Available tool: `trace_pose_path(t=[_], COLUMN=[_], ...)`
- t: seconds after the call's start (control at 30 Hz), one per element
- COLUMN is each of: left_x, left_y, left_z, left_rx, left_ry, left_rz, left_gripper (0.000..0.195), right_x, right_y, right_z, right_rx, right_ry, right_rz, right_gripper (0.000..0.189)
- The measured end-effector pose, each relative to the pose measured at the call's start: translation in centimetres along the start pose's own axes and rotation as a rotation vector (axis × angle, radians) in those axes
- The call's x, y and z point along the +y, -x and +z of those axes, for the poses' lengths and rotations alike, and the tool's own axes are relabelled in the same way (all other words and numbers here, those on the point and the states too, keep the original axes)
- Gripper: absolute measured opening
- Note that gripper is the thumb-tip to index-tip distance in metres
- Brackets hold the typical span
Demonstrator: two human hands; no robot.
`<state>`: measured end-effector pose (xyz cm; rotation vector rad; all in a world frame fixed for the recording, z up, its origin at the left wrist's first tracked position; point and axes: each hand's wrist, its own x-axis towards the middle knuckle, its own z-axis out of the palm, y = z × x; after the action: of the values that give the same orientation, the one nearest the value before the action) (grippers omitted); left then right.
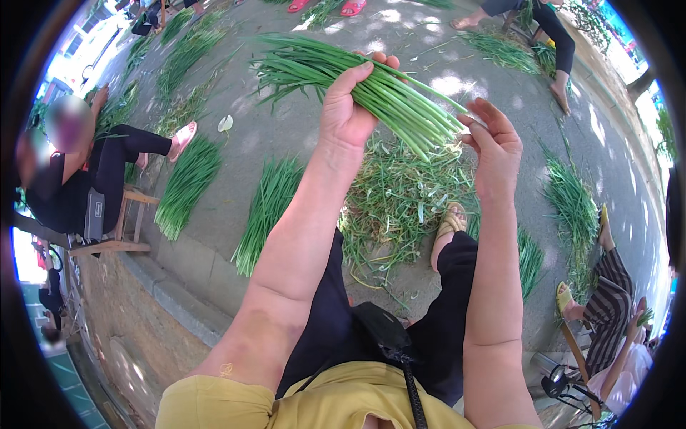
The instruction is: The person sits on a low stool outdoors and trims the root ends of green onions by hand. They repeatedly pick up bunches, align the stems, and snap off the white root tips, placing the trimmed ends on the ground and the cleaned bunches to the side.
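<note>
My left hand [351, 102] grips a bundle of green garlic chives [404, 104], thumb across the top. Its leaf tips fan out to the upper left, and the pale stem ends point to the lower right. At those stem ends is my right hand [493, 139], fingers curled; one stalk's end meets its fingertips, but a firm pinch cannot be made out. Below the bundle, a heap of loose chive trimmings [402, 198] covers the pavement between my feet. A neat pile of chives [270, 209] lies left of my left forearm, and another pile [529, 263] is partly hidden by my right arm.
Another chive pile [188, 185] lies farther left, near a seated person's pink sandal [183, 140] and wooden stool [134, 214]. On the right, more chives [571, 201] lie before a person in striped trousers [611, 300]. A concrete kerb [171, 300] runs at lower left.
</note>
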<state>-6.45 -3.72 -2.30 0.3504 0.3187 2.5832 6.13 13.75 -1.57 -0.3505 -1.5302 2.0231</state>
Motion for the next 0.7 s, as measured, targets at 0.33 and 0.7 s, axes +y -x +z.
trace_pose_path(t=[0.33,0.7], left_x=[-0.1,-0.3], left_y=[0.5,0.5], left_z=[0.6,0.7], left_rx=[-0.143,-0.128], left_ry=[-0.088,-0.366], left_rz=[-0.066,-0.152], left_gripper=[0.027,0.036], right_x=[-0.1,0.2], right_y=[0.0,1.3], right_z=[-0.4,0.8], right_rx=[-0.082,-0.305], right_ry=[0.108,0.511], right_rz=[-0.072,-0.11], right_gripper=[0.022,0.021])
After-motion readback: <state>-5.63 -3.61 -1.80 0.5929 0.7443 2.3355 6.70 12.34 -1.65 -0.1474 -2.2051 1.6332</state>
